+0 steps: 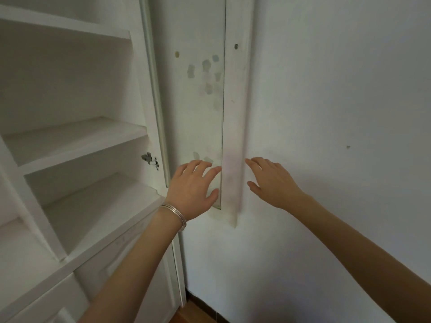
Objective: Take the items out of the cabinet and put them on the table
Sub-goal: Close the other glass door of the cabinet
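Head view: the cabinet (pixel 70 145) stands open on the left, and none of its white shelves that show here carries an item, so by my reading the emptying is either finished or close to it; any compartment outside the frame cannot be judged. Neither the table nor the removed items are in sight, so their placement cannot be confirmed. The glazed door (pixel 235 113) is swung wide, lying nearly flat against the wall (pixel 338 113), with its hinge (pixel 150 159) visible on the cabinet side. The left hand (pixel 193 190), a metal bracelet (pixel 173 215) at its wrist, is spread with straight fingers over the lower part of the glass pane (pixel 198 113) and grasps nothing. The right hand (pixel 272 185) is likewise released, fingers loose and extended, just beside the door's outer frame; whether it touches the wall or the frame I cannot tell. What seems left is at most handling the door. No brand, label or readable writing appears anywhere; the only marks are faded sticker remnants (pixel 206 66) on the glass, pale patches with nothing legible on them
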Tool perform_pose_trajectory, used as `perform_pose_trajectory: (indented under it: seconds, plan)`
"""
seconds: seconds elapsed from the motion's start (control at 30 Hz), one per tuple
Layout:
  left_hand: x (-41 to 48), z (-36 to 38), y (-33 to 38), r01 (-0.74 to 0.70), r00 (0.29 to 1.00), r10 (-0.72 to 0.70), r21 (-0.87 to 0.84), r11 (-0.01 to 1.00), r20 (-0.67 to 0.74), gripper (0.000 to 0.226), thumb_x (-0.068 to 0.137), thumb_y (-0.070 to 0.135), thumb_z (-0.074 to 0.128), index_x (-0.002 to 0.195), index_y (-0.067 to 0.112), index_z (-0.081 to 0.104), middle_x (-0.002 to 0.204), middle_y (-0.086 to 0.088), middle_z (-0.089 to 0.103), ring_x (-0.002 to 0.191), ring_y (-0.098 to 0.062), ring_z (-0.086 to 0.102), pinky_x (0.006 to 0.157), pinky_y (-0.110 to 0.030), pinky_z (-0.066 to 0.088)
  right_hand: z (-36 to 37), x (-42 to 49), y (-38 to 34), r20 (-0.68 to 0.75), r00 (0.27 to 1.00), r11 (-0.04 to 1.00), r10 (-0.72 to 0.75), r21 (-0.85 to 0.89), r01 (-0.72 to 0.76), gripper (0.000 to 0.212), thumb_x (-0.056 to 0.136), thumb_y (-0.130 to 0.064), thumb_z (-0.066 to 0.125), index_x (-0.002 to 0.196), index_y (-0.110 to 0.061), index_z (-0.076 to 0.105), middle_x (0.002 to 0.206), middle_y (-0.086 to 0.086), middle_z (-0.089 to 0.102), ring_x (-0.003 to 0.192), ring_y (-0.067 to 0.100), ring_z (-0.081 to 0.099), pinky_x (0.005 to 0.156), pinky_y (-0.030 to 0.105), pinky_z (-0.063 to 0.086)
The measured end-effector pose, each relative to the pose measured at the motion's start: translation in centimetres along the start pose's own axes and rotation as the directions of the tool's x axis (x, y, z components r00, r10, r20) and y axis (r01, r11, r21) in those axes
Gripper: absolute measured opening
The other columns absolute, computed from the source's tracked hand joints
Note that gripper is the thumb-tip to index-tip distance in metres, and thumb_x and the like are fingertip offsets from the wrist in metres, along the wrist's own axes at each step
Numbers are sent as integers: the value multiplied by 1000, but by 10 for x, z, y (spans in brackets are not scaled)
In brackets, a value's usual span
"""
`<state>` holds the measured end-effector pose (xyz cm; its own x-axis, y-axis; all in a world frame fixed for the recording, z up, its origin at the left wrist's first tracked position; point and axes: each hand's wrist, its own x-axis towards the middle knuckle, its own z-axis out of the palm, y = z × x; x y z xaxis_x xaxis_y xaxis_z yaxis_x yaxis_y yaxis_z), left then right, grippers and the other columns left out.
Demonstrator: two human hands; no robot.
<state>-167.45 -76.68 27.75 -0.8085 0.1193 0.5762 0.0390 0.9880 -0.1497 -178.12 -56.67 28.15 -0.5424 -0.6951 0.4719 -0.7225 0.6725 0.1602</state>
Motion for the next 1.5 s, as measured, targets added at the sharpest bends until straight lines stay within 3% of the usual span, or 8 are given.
perform_pose_trajectory:
  seconds: [0.3, 0.47, 0.57, 0.67, 1.0, 1.2, 1.5]
  plan:
    - [27, 6, -33, -11, 999, 11, -3, 1000, -34, 52, 78, 44, 39, 116, 19, 63, 110, -5, 65, 103, -29, 59, 84, -41, 47, 5, 53, 8, 79, 991, 994, 108, 3, -109, 70, 94, -36, 45, 145, -2, 10, 139, 14, 36, 117, 28, 45, 88, 38, 41]
    - [27, 12, -47, -3, 999, 3, -10, 1000, -32, 51, 77, 43, 41, 117, 19, 62, 109, -4, 64, 103, -28, 59, 83, -40, 47, 10, 71, 10, 130, 974, 933, 188, 287, -218, 76, 94, -35, 49, 146, -2, 5, 144, 16, 29, 127, 29, 38, 101, 41, 37]
    - [26, 13, -51, -8, 1000, 8, -5, 1000, -26, 51, 77, 41, 41, 117, 19, 62, 109, -4, 64, 103, -28, 59, 83, -40, 48, 17, 75, 10, 127, 968, 843, 216, 476, -251, 80, 89, -33, 58, 146, -5, 10, 139, 14, 36, 125, 25, 40, 102, 37, 37]
    - [25, 11, -50, -10, 1000, 10, -15, 1000, -17, 50, 77, 41, 41, 117, 19, 61, 109, -4, 64, 103, -28, 59, 83, -40, 48, 22, 72, 7, 117, 971, 806, 211, 542, -240, 86, 84, -31, 64, 146, -6, 10, 136, 12, 36, 123, 22, 41, 101, 34, 38]
    - [-14, -5, -62, 77, 997, -77, 27, 997, -8, 51, 78, 41, 40, 117, 17, 62, 108, -6, 64, 103, -29, 60, 84, -41, 48, 19, 48, -18, -61, 998, 870, 21, 494, 11, 92, 83, -21, 67, 146, -1, 4, 128, 14, 38, 113, 23, 48, 90, 22, 37]
    - [-42, -21, -59, 182, 983, -183, 64, 981, -1, 50, 79, 42, 40, 117, 19, 62, 109, -4, 64, 104, -28, 59, 84, -40, 47, 2, 35, -57, -131, 977, 870, -170, 445, 211, 84, 86, -24, 63, 145, -1, 8, 130, 12, 41, 109, 23, 54, 85, 38, 51]
    - [-134, -73, -84, 446, 889, -458, 213, 869, 7, 53, 78, 44, 38, 119, 19, 60, 110, -4, 64, 103, -29, 59, 82, -42, 48, -1, 47, -133, -183, 903, 801, -389, 418, 429, 82, 89, -21, 56, 146, -9, 0, 126, 10, 41, 90, 25, 58, 71, 39, 53]
